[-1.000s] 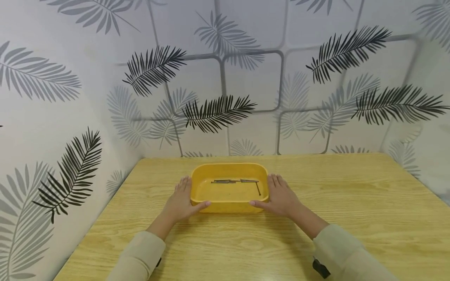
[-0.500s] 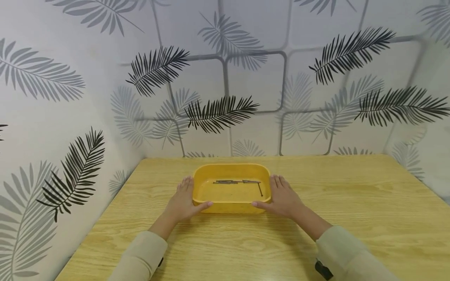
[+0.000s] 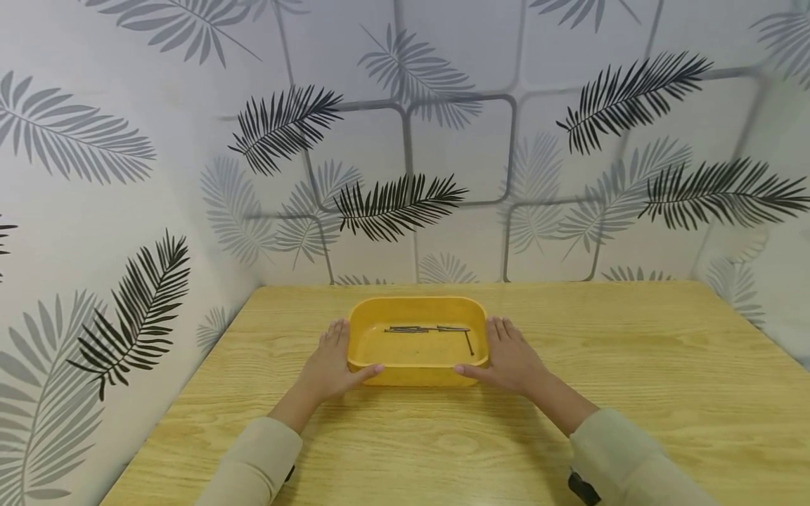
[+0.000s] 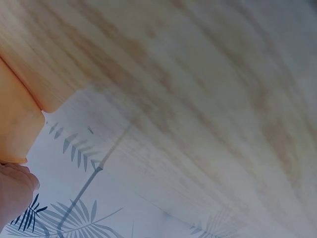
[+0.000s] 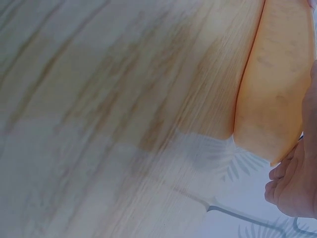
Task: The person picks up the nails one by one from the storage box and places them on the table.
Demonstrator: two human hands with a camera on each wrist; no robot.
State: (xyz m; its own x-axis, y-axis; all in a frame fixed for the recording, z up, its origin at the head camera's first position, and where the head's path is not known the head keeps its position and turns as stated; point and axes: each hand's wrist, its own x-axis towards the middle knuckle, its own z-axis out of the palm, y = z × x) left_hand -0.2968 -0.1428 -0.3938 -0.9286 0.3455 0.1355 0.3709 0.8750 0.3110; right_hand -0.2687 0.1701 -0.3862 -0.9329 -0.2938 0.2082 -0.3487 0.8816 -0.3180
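A yellow plastic bin (image 3: 418, 377) with rounded corners rests on the table at the middle of the head view. Inside it lie several thin dark nails (image 3: 408, 329), most of them lengthwise, one pointing toward the front right. My left hand (image 3: 328, 365) holds the bin's left end, fingers along the side wall and thumb over the front rim. On the other end my right hand (image 3: 509, 360) grips the bin the same way, thumb across the front corner. In both wrist views the bin's outer wall (image 5: 277, 74) shows at the edge, with fingertips by its far corner.
The wood-grain table (image 3: 633, 365) stretches to both sides and in front of the bin. Behind it rises a wall (image 3: 455, 232) with a leaf pattern, and another patterned wall (image 3: 57, 232) stands to the left.
The head view has shifted slightly, so everything sits a little farther right in it. Hands, bin and nails keep their places relative to each other.
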